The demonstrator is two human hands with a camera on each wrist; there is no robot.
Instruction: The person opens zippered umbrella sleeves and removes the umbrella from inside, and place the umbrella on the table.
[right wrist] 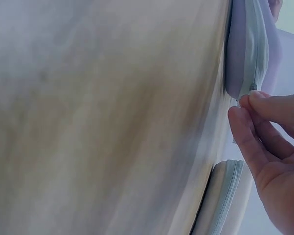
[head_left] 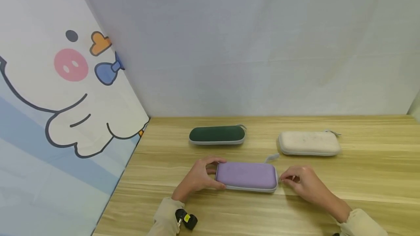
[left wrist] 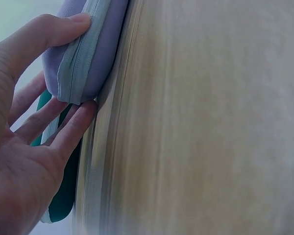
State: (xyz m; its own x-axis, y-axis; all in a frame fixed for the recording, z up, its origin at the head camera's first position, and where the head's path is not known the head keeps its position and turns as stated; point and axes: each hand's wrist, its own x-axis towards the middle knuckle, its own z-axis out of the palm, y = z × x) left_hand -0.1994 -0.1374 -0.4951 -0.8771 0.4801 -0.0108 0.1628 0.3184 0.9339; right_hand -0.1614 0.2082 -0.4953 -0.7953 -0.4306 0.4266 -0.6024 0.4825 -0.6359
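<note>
"Where's the purple case [head_left: 247, 175] from where you're standing?"

"Flat on the wooden table [head_left: 249, 214], on the person's side of the green case [head_left: 217, 134] and a bit to its right."

"And the left hand [head_left: 202, 175]?"

"Straight in front of the green case, gripping the purple one by its left end, thumb on the near side, fingers round the far side."

"What about the right hand [head_left: 303, 181]?"

"Nearer us than the green case and well off to its right. Thumb and fingertips are pinched close together on the little zip pull [right wrist: 253, 87] at the purple case's right end."

"Does the pull show clearly?"

"Only a dark bit; the fingers hide the rest."

"There's a third case, too."

"The cream case [head_left: 309, 143], right of the green case and well apart from it. Nobody's touching either of those."

"And that pale strap [head_left: 271, 157]?"

"It sticks out from the purple case's far edge, to the right of the green case and nearer us."
</note>
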